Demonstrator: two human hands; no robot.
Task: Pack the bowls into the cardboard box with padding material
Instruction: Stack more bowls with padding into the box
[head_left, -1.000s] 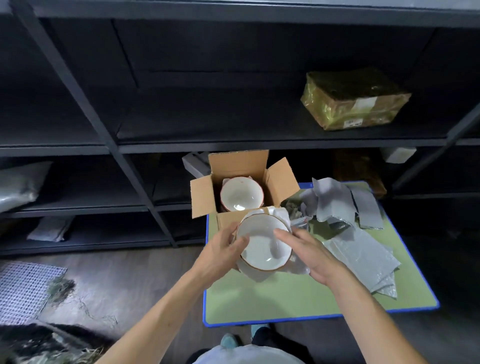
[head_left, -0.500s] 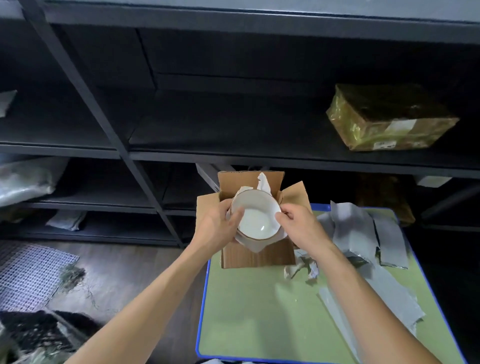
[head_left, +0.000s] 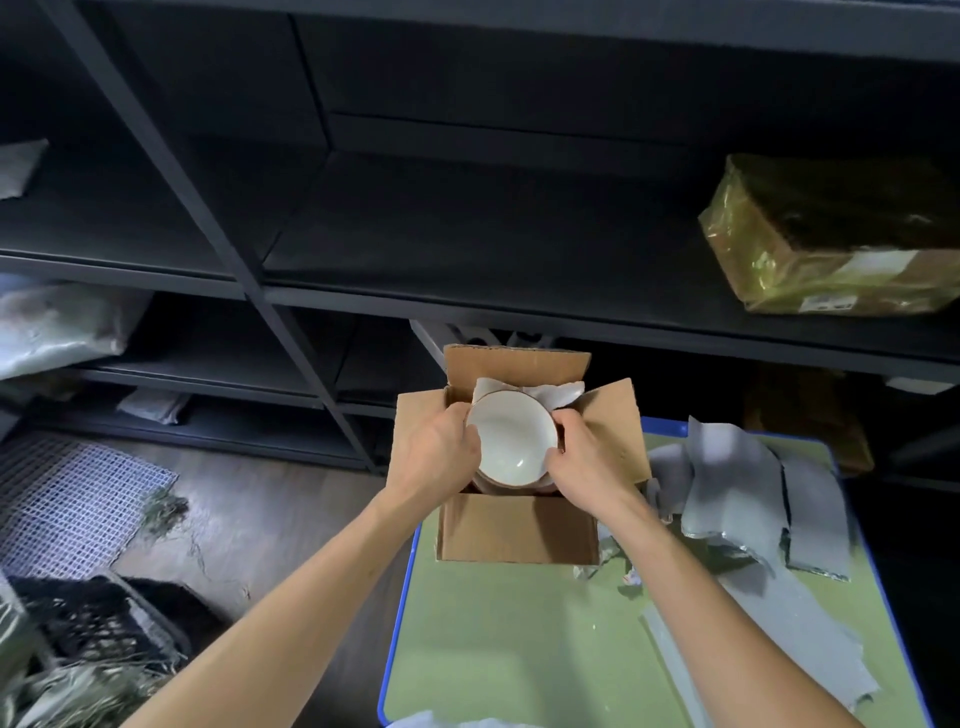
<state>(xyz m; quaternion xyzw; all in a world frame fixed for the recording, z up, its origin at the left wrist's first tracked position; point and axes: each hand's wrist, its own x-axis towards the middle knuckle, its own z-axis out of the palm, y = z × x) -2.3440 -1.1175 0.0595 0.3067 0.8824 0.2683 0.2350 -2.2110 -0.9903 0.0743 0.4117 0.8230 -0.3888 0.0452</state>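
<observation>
Both the left hand (head_left: 436, 457) and right hand (head_left: 584, 467) grip the bowl (head_left: 511, 441) in the open box (head_left: 514, 527); released unevenly, it could chip on whatever lies beneath.

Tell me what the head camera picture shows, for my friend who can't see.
A left hand and a right hand grip a round white ceramic bowl by its rim in the open top of a brown cardboard box, white padding paper showing behind it. The box stands on a green blue-edged table beside loose grey padding sheets, before dark metal shelves.
</observation>
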